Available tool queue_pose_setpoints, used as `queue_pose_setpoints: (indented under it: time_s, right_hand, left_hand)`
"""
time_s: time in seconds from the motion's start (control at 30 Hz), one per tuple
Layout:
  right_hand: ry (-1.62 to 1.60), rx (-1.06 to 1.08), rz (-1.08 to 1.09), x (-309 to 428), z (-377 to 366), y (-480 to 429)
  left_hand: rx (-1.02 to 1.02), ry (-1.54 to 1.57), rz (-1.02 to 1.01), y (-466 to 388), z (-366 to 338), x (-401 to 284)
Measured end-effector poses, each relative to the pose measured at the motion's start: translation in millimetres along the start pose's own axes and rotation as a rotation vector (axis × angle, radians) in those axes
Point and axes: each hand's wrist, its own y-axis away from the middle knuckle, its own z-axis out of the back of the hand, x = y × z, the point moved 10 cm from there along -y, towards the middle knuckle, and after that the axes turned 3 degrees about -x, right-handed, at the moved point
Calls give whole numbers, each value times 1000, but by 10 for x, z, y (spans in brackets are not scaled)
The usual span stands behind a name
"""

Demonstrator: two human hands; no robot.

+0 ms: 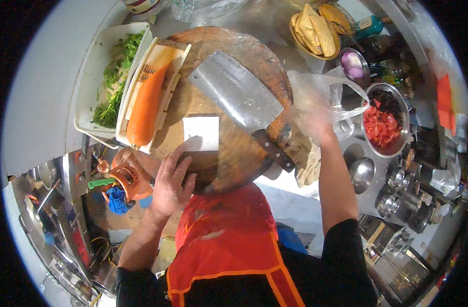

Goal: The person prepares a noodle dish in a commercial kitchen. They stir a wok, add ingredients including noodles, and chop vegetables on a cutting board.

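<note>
My left hand (173,186) has its fingers apart over the near edge of a round wooden chopping block (234,165). Its index fingertip reaches a flat white square (205,128), paper by its look; whether it touches is unclear. A cleaver (237,90) lies aslant on the block, its dark riveted handle towards me. At the block's right, my right hand (316,119) is blurred against a clear plastic bag (333,88); its grip cannot be made out. A big carrot (145,107) rests on a pale grater (168,55) along the block's left side.
Left of the grater stands a white bin (97,73) of chopped green herbs. On the right are a basket of fried tofu-like slices (314,30), a bowl with peeled onion (352,65) and a bowl of chopped tomato (381,124). A beige cloth (306,157) lies beside the cleaver's handle.
</note>
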Motion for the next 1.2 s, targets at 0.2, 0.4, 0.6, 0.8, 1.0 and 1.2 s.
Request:
queue_pose_setpoints:
  time_s: [0.2,0.4,0.6,0.8,1.0,1.2]
  right_hand:
    - [247,305,-34,-97,-347,28]
    - [-71,-18,-284,-128,527,-25]
    - [-336,-250,-284,-60,1265,-21]
    - [-1001,-513,-504,-573,1590,104]
    - [-1332,-574,-331,-546,2462,-111]
    - [-1342,-457,-268,-319,3083,-196]
  left_hand:
    - [-47,21,10,162,226,-34]
    - [-108,212,-90,-576,569,-712]
    - [-47,60,-394,-2075,-382,-2288]
    - [105,860,133,-2723,-828,-1605]
    - [114,763,119,-2720,-517,-1690]
    - [-128,717,-231,-2401,291,-1822]
